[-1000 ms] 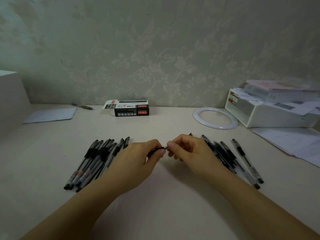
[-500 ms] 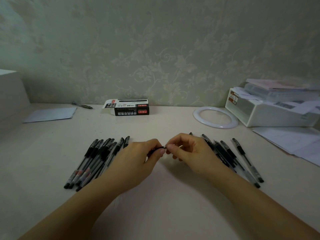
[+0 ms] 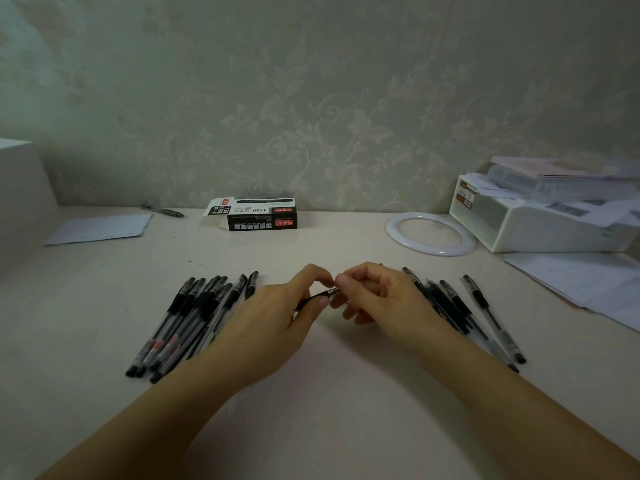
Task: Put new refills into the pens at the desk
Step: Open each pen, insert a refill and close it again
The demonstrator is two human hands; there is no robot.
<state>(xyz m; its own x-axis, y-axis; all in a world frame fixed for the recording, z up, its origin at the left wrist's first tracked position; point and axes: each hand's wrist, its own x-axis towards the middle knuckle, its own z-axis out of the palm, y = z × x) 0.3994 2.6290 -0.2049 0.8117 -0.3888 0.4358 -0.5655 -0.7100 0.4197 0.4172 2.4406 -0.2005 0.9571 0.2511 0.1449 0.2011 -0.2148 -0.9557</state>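
Both hands working one pen (image 3: 313, 299) mid-desk: left hand (image 3: 277, 323) pinching barrel steady, right hand (image 3: 377, 303) fingertips gripping metal tip, likely twisting; pen piles flanking, probably sorting.

We have only the one view, worn on the head, wide-angled and looking forward and down across the counter (image 3: 346, 427) toward the papered wall (image 3: 311, 98). It sits close above the forearms, which enter from the bottom edge.
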